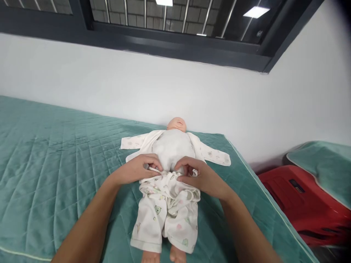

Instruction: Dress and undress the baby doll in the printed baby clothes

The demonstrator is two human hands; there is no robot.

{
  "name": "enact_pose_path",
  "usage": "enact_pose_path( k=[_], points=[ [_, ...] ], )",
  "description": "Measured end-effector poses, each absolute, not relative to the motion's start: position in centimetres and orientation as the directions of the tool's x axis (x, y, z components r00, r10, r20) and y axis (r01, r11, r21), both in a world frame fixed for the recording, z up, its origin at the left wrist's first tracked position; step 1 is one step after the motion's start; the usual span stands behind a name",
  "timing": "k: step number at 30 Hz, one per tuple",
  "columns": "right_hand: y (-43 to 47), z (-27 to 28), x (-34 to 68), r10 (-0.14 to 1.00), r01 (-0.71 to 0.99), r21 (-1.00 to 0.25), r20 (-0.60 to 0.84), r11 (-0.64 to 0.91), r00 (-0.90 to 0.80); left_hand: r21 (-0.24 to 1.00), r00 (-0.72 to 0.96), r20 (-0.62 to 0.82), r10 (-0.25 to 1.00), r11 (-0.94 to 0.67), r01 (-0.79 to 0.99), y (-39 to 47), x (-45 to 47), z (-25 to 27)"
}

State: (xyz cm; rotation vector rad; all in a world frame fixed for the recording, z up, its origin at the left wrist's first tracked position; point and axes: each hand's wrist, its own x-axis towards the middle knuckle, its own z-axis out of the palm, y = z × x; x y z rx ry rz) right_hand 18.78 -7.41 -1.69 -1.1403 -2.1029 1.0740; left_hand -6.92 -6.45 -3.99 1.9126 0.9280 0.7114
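A baby doll (177, 124) lies on its back, head toward the wall and bare feet toward me. Its printed white jacket (216, 156) hangs open with the sleeves spread out, over a pale grey-white torso (175, 146). Printed white baby pants (179, 223) cover the legs, bunched at the waist. My left hand (144, 168) pinches the waistband on the left side. Opposite it, my right hand (193, 172) has its fingers closed around the waistband on the right. The fingertips of both hands are partly hidden in the cloth.
The doll rests on a green quilted bed cover (68, 164). A white wall (131, 87) rises behind it, below a dark-framed window (170, 42) with metal bars. Beyond the bed's right edge stands a red plastic object (304, 201), partly under a green cloth (326, 168).
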Motion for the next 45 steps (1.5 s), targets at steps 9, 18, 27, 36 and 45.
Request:
enact_pose_path(
  k=[9,18,27,36,45],
  points=[
    [-5.4,-1.8,15.6,0.820,0.513,-0.812,-0.079,0.277,-0.567,0.897,0.341,0.291,0.894,-0.379,0.229,-6.3,-6.1,-5.1],
    [-6.7,-2.1,17.3,0.847,0.226,-0.969,-0.039,0.097,-0.530,0.924,0.146,0.291,0.945,-0.317,0.213,-5.9,-5.7,-6.0],
    [-4.2,-4.1,21.7,0.968,0.013,-1.000,-0.008,-0.005,-0.252,0.935,-0.022,0.262,0.965,-0.248,0.255,-4.4,-6.6,-7.0],
    [-4.0,-5.6,22.8,0.951,0.126,-0.991,-0.004,0.037,-0.310,0.941,0.227,0.134,0.965,-0.195,0.277,-3.8,-7.0,-7.9],
    [-4.9,-6.4,24.3,0.918,0.373,-0.925,-0.083,0.074,-0.388,0.979,0.520,-0.059,0.852,-0.053,0.199,-4.7,-8.4,-6.5]
  ],
)
